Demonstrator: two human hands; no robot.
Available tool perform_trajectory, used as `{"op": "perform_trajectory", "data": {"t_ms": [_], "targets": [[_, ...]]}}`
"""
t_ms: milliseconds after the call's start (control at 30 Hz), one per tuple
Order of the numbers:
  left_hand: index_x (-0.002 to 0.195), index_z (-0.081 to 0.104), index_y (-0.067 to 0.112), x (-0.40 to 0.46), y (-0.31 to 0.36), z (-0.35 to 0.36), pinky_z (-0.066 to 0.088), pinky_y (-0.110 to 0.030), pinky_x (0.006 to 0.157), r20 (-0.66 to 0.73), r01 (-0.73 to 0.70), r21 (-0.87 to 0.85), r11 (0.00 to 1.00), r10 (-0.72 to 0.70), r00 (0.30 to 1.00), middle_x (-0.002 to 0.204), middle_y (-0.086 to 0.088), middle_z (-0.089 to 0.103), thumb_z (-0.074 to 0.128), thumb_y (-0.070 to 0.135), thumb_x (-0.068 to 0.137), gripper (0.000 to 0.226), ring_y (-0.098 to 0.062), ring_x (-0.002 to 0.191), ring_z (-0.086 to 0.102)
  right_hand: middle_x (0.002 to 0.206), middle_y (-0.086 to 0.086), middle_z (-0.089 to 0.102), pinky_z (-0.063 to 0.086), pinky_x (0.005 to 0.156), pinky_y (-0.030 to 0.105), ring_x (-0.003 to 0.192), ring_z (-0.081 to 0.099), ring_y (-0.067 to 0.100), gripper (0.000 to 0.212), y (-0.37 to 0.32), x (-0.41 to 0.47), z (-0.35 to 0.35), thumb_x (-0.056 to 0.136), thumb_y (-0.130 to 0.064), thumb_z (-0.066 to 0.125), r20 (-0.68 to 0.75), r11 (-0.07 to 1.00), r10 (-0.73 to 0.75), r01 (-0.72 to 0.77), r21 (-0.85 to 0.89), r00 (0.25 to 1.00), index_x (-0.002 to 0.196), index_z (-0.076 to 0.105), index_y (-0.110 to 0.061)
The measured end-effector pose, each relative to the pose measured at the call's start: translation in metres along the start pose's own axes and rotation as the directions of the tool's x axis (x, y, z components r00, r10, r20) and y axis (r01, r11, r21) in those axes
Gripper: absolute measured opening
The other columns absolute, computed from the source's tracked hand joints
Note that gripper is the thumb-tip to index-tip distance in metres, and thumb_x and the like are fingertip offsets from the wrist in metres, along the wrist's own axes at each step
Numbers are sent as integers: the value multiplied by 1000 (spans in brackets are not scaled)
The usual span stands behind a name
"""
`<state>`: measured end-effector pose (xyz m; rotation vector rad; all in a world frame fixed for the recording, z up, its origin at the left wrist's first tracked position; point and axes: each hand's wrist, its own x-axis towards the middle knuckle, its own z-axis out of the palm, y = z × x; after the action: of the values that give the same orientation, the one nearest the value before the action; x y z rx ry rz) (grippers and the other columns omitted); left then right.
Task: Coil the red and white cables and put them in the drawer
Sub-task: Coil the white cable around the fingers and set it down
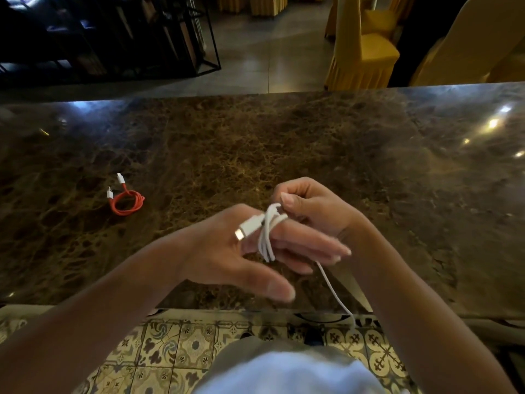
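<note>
Fingers of my left hand [227,248] were held out straight, pointing right, with the thin white charging cable [267,237] looped across them. My right hand [309,206] pinched the cable just above the loops. Its loose tail hung down toward me, off the brown marble surface [284,137]. The coiled red cable [126,201] lay far left, closer to my left hand.

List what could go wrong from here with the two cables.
1. The white cable is looped round the straight fingers of the left hand; the loops may slide off.
2. Its loose tail hangs below the table edge and might snag.
3. The red cable lies coiled but untied; it may spring open when lifted.
</note>
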<state>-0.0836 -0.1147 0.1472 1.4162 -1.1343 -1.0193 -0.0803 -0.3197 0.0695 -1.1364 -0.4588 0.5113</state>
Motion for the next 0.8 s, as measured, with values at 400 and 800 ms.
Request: {"op": "perform_trajectory", "data": {"t_ms": [400,800], "targets": [[152,34,16,2,-14,-18,28,-43,125,-288,79,-44,996,-88,954,161,3,40,49,64,96,75,-15,153,33,57,-2,32,20,49,25,50,24,13,43,35,-10,39,105,-44,49,-195,983,181,-183,8,964,77,65,-16],[162,20,17,-3,-48,-40,22,-37,128,-384,343,504,793,-150,911,170,10,19,64,70,85,103,1,155,16,68,-11,57,43,59,33,61,52,6,20,-42,-18,59,107,-29,49,-295,222,22,-292,-930,955,93,63,-24]]}}
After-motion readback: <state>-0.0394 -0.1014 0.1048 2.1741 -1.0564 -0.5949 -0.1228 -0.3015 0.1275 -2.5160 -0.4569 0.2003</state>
